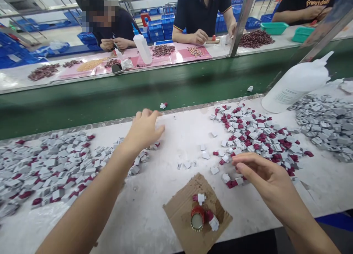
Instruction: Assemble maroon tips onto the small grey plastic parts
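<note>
My left hand is over the table's far edge, fingers apart and nothing visible in them, close to a small grey and maroon part on the green belt. At the right, my right hand hovers with its thumb and fingers curved at the near side of a pile of grey and maroon parts; a gap shows between them. Between my arms lies a cardboard piece bearing a red bottle cap and two grey and maroon parts. A second mixed pile spreads at the left, partly behind my left arm.
A white bottle leans at the right beside a pile of grey parts. The green belt runs beyond the white table. Several people work across it, near a clear squeeze bottle. A metal post stands at right.
</note>
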Available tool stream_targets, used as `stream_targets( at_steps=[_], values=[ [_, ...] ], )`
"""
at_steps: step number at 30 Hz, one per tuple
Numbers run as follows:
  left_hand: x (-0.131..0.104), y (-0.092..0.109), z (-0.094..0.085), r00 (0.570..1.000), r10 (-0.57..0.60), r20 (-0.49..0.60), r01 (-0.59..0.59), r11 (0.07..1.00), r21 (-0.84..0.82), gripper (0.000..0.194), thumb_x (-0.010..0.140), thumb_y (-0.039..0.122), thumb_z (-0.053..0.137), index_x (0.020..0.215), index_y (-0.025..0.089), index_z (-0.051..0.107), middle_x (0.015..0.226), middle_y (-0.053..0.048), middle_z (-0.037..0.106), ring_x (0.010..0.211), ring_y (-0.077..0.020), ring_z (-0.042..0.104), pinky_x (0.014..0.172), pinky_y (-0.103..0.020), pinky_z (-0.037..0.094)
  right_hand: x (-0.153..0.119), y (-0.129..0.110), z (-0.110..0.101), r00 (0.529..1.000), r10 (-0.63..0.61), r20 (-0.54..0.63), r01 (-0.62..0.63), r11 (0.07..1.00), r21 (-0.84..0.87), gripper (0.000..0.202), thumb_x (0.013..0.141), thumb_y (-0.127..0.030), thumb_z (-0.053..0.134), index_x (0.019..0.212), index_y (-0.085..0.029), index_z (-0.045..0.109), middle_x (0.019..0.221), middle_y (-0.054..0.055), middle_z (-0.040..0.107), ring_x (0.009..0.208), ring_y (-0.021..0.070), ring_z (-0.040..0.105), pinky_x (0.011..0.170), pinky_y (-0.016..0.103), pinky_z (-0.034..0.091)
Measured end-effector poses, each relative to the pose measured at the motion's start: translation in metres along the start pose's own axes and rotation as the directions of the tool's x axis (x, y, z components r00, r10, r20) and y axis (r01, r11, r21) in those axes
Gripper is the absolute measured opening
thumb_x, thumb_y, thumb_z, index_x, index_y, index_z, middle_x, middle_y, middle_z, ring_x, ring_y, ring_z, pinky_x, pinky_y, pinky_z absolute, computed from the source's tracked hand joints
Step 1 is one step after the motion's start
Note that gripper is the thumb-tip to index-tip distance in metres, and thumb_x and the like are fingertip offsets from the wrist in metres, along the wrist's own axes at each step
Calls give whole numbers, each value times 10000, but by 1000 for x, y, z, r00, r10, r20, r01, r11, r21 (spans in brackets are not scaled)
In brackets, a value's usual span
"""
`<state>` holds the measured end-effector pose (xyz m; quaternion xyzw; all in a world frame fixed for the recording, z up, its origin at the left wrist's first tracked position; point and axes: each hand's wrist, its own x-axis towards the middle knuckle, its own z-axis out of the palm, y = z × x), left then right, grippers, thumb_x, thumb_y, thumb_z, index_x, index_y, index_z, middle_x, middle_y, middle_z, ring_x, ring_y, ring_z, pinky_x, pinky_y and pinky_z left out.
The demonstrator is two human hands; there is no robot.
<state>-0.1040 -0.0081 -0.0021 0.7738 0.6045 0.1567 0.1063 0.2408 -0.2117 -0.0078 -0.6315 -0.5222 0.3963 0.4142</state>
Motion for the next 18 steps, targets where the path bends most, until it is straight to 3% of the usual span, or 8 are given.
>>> stream_targets(
  at_steps=[2,5,8,12,15,16,18],
  values=[
    [35,3,10,998,-36,-53,35,999,-31,526,952,271,742,1458,135,703,1514,-251,621,1394,-517,568,1163,-735,459,1,-5,4,1000,-26,9,26,1000,3,270,1052,-513,763,1078,-277,893,1185,109,848,983,274,826,721,293,704],
    [77,6,21,997,-63,-53,57,993,-106,400,1085,343,706,1437,153,700,1468,-159,674,1326,-371,677,1125,-579,576,-3,-12,10,999,-50,17,50,998,23,264,1060,-505,752,1046,-276,884,1149,96,842,972,260,818,743,285,704],
    [85,16,25,998,-45,-46,36,980,-195,358,1135,400,667,1397,160,711,1411,-118,712,1232,-306,736,1031,-508,646,-9,-14,14,999,-31,-39,33,998,59,263,1061,-510,752,1024,-280,874,1097,80,835,958,246,810,785,285,704],
    [46,59,25,997,52,-57,-69,932,-355,190,1065,272,643,1111,144,776,1205,-102,758,1124,-269,755,1058,-482,608,-11,-9,18,991,55,-122,-42,994,103,292,1041,-530,789,1197,-289,844,1156,87,845,1050,269,830,842,326,726],
    [0,108,29,973,213,88,-131,828,-546,163,952,338,800,1012,196,747,977,-55,812,869,-211,782,821,-381,675,-6,-7,23,988,23,-155,0,989,146,462,1010,-507,845,1423,-329,741,1304,83,831,1166,271,830,947,368,730],
    [-15,124,32,946,249,206,-40,722,-691,200,943,359,816,1003,191,726,952,-65,815,844,-214,786,781,-379,680,-5,-8,25,988,0,-156,24,988,152,482,1008,-492,853,1447,-342,721,1328,75,826,1184,262,827,979,373,724],
    [-45,158,37,886,311,343,129,546,-828,307,912,436,856,1003,193,691,916,-64,813,801,-214,790,707,-358,680,-2,-11,29,987,-67,-148,90,983,157,458,1015,-450,855,1442,-368,711,1350,49,821,1195,231,824,1041,367,703]
  ],
)
